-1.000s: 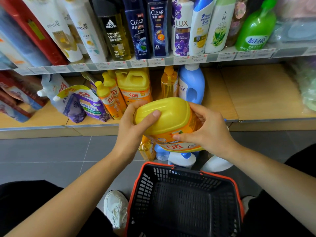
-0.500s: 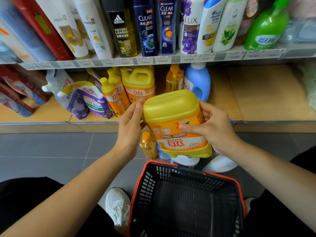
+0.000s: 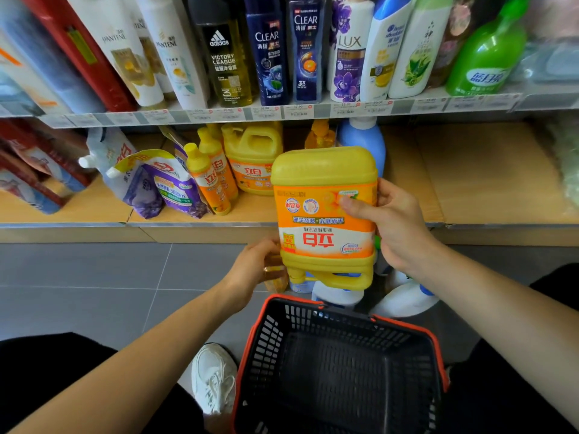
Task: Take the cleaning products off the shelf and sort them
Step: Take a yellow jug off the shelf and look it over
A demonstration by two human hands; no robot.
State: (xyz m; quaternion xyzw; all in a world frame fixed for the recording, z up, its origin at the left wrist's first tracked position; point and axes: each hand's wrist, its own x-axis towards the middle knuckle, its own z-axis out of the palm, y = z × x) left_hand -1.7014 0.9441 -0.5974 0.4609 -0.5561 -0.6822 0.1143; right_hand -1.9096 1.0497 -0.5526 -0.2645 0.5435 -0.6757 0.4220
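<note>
Now that you have tipped the yellow jug (image 3: pixel 324 214) fully upside down, base up, it sits clear of the lower shelf (image 3: pixel 470 183), above the basket's (image 3: pixel 407 324) far rim. Your right hand (image 3: pixel 398 223) clasps its side. Your left hand (image 3: pixel 253 267) has dropped to its lower corner, fingers hidden, so I cannot tell its hold. It looks ready for sorting.

Bright, even indoor light, soft shadows; wide-angle bending and blur toward the edges.
</note>
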